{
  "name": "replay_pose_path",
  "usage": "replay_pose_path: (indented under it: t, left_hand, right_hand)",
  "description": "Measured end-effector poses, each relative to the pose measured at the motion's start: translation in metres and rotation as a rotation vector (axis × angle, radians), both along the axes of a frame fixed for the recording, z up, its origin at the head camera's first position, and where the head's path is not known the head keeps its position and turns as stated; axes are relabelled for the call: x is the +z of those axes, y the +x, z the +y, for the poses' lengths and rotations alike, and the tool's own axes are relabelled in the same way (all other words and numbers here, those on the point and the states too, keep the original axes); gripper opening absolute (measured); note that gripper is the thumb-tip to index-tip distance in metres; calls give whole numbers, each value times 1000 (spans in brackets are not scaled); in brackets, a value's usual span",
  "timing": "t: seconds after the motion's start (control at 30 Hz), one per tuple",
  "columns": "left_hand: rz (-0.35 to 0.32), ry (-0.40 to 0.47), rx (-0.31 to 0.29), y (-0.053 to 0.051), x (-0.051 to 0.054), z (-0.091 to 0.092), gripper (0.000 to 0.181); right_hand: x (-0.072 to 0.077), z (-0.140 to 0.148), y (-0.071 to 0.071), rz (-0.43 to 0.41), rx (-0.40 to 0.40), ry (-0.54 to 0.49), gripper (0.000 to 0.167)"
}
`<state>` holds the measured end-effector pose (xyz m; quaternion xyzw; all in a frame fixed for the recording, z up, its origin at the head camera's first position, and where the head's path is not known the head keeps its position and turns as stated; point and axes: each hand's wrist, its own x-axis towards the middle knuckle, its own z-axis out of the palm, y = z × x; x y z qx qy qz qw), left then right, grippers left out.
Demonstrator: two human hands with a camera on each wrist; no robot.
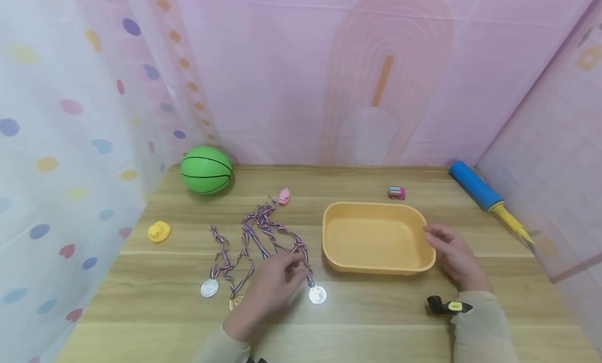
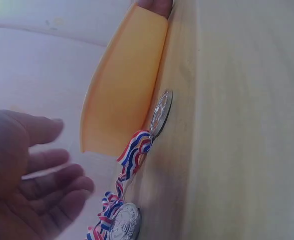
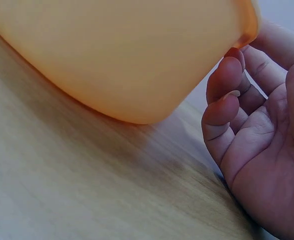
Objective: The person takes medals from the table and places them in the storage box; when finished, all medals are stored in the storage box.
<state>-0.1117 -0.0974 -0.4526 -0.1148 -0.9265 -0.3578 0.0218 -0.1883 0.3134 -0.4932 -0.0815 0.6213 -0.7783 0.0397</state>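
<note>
My left hand (image 1: 273, 282) hovers over the tangle of striped medal ribbons (image 1: 249, 230), its fingers loosely bent and holding nothing. A silver medal (image 1: 317, 295) lies just right of that hand, and another silver medal (image 1: 209, 288) lies to its left. Partly hidden by the left forearm is a gold medal (image 1: 236, 302). In the left wrist view, a medal (image 2: 162, 112) hangs off its ribbon (image 2: 135, 150) beside the basin. On the table's right half sits an orange plastic basin (image 1: 376, 243) with nothing inside. My right hand (image 1: 456, 256) grips its right rim with bent fingers.
Behind stand a green ball (image 1: 207, 170), a pink pig toy (image 1: 284, 197) and a small toy bus (image 1: 396, 192). A yellow duck (image 1: 159, 231) sits at left, a blue hand pump (image 1: 479, 188) at right. Beside my right wrist lies a black pipe (image 1: 437, 305).
</note>
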Motion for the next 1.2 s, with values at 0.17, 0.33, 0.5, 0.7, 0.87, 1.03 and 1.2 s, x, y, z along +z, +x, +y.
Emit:
replay_pose_path:
  t: [0.17,0.33,0.5,0.7,0.87,1.03,1.2]
  left_hand:
    - [-46,-44,-78,5,-12,3,26]
    - [-96,-105,-182,6,-23,10,37]
    - [-68,-129,-227,6,-28,14,47]
    - [27,-199,-258,6,-32,15,24]
    - [94,-179,-275,7,-31,14,12]
    - [80,-187,-270,8,-29,16,12]
    - [24,-174,-261,6,-29,18,14]
  right_hand:
    - [0,3,0,0,9,5,23]
    - [0,4,1,-6,16,15,25]
    - [-1,5,2,-11,17,26,27]
    - [0,4,4,-7,19,12,28]
    - [0,3,4,-31,2,38,30]
    - [-3,4,3,-23,5,39,29]
    - [-4,4,2,2,29,16,30]
